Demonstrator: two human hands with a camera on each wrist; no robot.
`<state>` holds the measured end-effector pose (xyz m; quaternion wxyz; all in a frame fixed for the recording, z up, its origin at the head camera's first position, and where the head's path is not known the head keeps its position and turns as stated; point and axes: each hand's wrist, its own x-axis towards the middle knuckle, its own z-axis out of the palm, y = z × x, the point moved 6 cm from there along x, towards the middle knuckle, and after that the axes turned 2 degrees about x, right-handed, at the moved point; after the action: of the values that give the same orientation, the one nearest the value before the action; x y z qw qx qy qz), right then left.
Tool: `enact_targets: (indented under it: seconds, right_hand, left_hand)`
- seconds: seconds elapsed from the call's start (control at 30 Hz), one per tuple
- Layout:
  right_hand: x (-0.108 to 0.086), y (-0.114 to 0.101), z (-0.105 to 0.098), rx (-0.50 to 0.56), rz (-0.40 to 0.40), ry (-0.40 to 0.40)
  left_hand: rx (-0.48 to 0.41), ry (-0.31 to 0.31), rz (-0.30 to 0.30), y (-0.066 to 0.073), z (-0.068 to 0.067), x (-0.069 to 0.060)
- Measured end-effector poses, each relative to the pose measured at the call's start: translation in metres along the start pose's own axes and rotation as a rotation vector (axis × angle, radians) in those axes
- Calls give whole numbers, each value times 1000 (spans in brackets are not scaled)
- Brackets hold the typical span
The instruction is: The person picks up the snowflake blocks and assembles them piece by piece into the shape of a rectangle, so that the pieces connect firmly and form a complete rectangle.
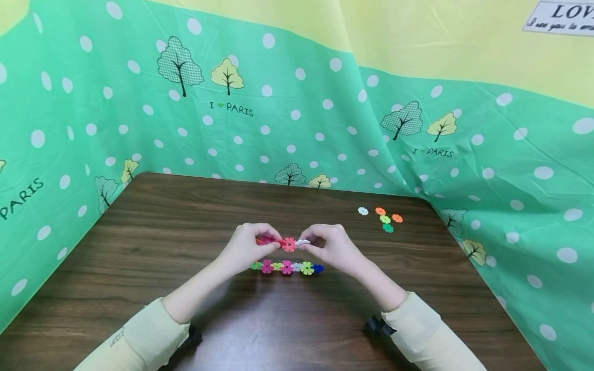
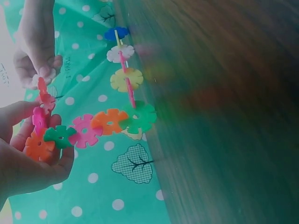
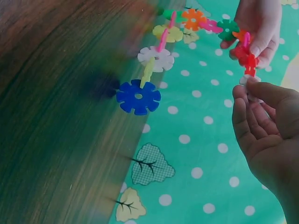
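Note:
A chain of slotted plastic flower discs (image 1: 307, 268) runs across the table and bends back up into the left hand. In the right wrist view a blue disc (image 3: 138, 97) forms its free end. My left hand (image 1: 245, 248) pinches the chain near its other end, beside a red disc (image 1: 289, 245). Between thumb and forefinger, my right hand (image 1: 337, 249) holds a white disc (image 1: 302, 242) edge-on against that red disc. Whether their slots are joined, I cannot tell. Orange, green and pink discs (image 2: 86, 131) hang beside the left palm in the left wrist view.
Loose discs lie at the back right of the brown wooden table (image 1: 139, 232): a white disc (image 1: 363, 211), orange discs (image 1: 397, 218), a lime disc (image 1: 385, 219) and a green disc (image 1: 388, 228). A green dotted cloth (image 1: 297, 134) hangs around the table's back and sides.

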<state>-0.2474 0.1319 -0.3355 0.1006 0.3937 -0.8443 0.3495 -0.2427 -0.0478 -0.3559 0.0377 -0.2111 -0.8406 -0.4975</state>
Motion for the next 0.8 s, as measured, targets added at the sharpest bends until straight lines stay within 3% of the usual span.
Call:
enact_targets:
  seconds: [0.53,0.8]
  right_hand:
    - [-4,-7,2,-45,-22,83]
    - [-4,-12,3,-84,-45,83]
  left_hand:
    - [36,67,16,1,3,1]
    - [54,76,22,3,6,0]
